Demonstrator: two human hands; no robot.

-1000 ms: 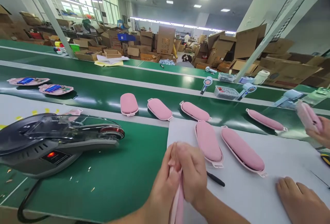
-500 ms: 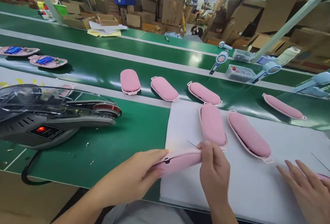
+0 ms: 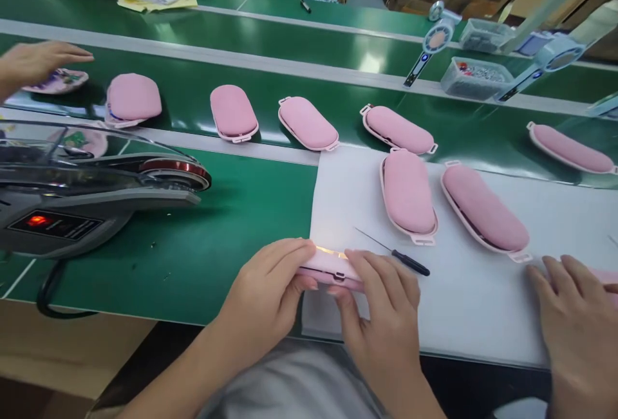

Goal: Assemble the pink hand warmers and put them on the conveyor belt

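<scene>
Both my hands grip a pink oval casing above the left edge of the white sheet. My left hand pinches its left end, fingers on top and thumb below. My right hand holds the other end in the same way. A dark seam with a small slot runs along the side facing me, and yellow light shows on the top edge. Just beyond my right hand, a screwdriver with a dark handle lies on the sheet. Two more pink casings, one upright and one slanted, rest behind it.
Several pink casings sit along the green belt. At left stands a grey machine with a red light. Another person's hand is at right, and a hand reaches in at far left. Handheld fans and a parts box stand behind.
The screwdriver has left my right hand and lies on the sheet. My right hand now grips the casing, which is turned. The view tilts down; a hand and another casing appear at left.
</scene>
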